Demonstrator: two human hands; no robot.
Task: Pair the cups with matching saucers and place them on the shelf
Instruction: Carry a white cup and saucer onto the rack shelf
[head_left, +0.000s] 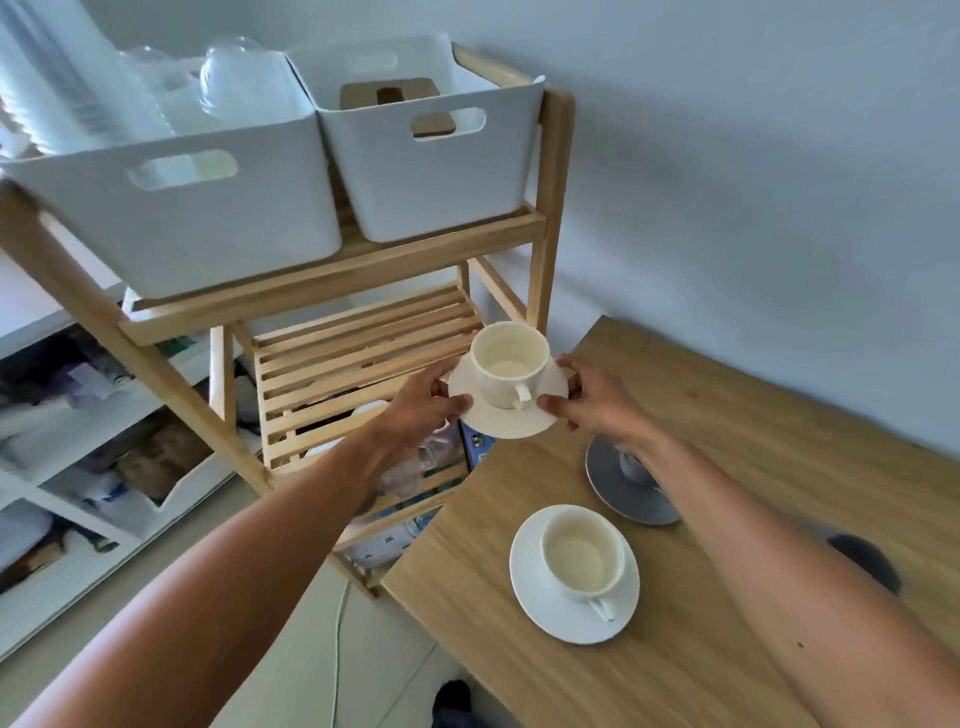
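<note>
A cream cup (506, 364) stands upright on a cream saucer (498, 418). My left hand (426, 402) grips the saucer's left rim and my right hand (587, 397) grips its right rim. The pair hangs in the air between the wooden table (727, 597) and the slatted middle level of the wooden shelf (358, 358). On the table, a white cup (584, 558) sits on a white saucer (530, 587). Behind it a grey cup (631, 465) sits on a grey saucer (631, 499), partly hidden by my right forearm.
Two white bins (182, 223) (431, 171) fill the shelf's top level. The lower level holds boxes and clear plastic items (415, 467). A white cupboard with cluttered compartments (78, 441) stands at the left. The wall runs behind the table.
</note>
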